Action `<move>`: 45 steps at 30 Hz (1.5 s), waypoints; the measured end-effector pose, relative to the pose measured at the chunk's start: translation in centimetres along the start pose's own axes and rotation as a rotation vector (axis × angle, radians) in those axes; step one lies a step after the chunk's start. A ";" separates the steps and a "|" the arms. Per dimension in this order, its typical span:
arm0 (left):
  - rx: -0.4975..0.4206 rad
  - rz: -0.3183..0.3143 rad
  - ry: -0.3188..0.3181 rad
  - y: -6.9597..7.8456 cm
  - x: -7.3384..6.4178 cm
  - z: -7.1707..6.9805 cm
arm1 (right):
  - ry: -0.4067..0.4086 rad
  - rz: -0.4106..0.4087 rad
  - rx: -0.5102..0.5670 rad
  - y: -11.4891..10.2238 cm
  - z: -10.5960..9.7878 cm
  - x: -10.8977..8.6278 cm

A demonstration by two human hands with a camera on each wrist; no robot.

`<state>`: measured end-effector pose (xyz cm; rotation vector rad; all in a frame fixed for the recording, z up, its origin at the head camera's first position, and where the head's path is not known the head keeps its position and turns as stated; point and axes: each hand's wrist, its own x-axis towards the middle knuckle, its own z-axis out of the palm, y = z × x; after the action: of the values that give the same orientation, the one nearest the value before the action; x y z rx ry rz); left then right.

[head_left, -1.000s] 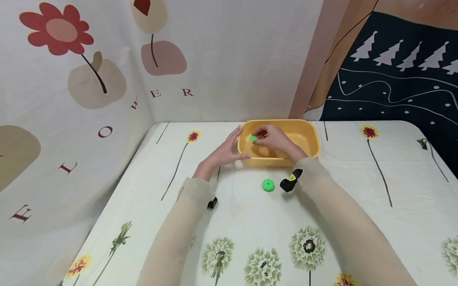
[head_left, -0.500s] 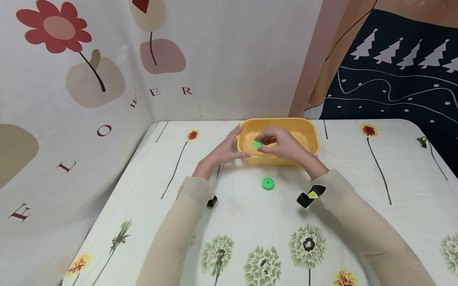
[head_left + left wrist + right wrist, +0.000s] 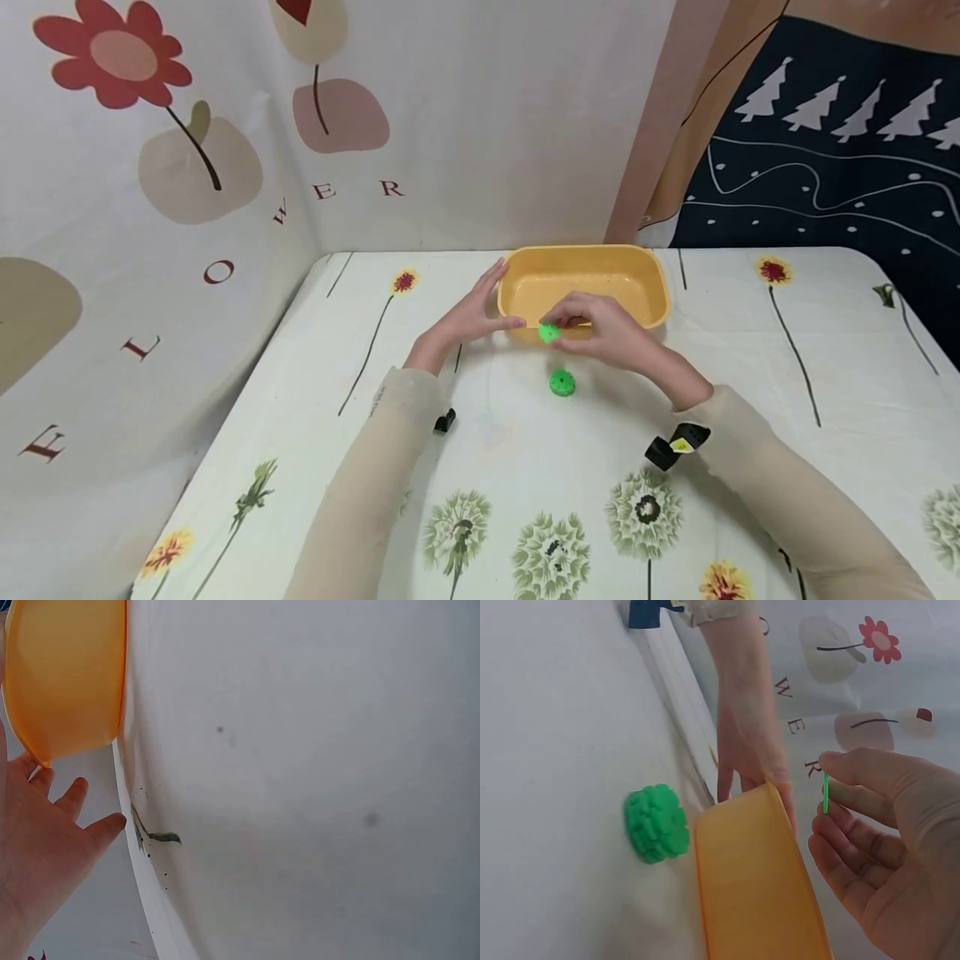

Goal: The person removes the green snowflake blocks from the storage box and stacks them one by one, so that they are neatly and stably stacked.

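Note:
My right hand (image 3: 603, 331) pinches a thin green notched disc (image 3: 549, 332) over the near rim of a yellow plastic basin (image 3: 592, 271). In the right wrist view the disc (image 3: 826, 793) appears edge-on between thumb and fingers. On the table in front of the basin lies a stack of several green discs (image 3: 658, 823), just below my right hand in the head view. My left hand (image 3: 474, 315) rests against the basin's left end, fingers spread and thumb at the near rim. Its fingers (image 3: 73, 796) are extended beside the basin's corner in the left wrist view.
A white cloth with printed flowers (image 3: 465, 467) covers the table. The basin stands near the table's back edge, close to a hanging printed curtain (image 3: 480, 125). At the right hangs a dark cloth with white trees (image 3: 832, 167).
My right hand has brought the green disc from inside the basin toward me, up to its near rim. The left hand stays at the basin's left end, and the stack has not moved.

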<state>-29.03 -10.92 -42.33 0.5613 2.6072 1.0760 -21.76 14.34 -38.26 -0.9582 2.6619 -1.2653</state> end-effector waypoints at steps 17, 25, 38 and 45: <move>0.007 -0.001 0.000 -0.1 0.1 -0.1 | -0.090 -0.053 -0.180 0.7 2.2 -2.5; 0.009 0.009 0.001 -0.1 0.1 -0.1 | -0.116 -0.071 -0.248 1.6 2.9 -2.7; 0.013 0.005 -0.001 -0.1 0.1 -0.1 | -0.124 -0.075 -0.250 2.1 3.1 -2.9; 0.010 -0.002 -0.001 0.0 0.1 -0.1 | -0.120 -0.078 -0.240 2.3 3.3 -3.0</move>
<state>-29.17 -10.88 -42.27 0.5613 2.6132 1.0631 -19.61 14.79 -42.77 -1.1363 2.7491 -0.8813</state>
